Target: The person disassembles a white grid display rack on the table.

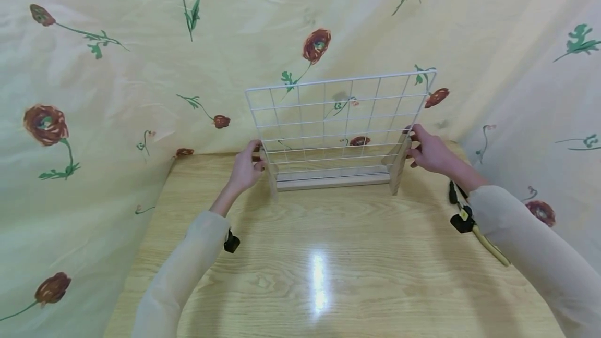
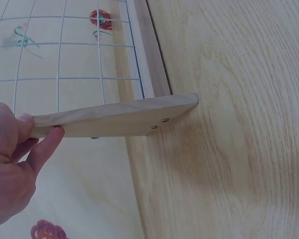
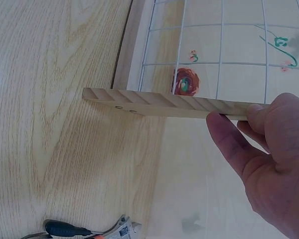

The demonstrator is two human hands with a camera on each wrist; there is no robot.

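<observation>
2 hands, 1 wire rack

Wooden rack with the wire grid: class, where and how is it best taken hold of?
Probably by the left side board and right side board, pinched near their upper ends from the outer sides. They rise at either end of the wire grid, with flat outer faces, and look sturdier than its thin wires.

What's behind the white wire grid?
Behind the wire grid, flowered cloth and, lower down, a strip of tabletop show through. Anything directly behind the wooden bar is covered.
</observation>
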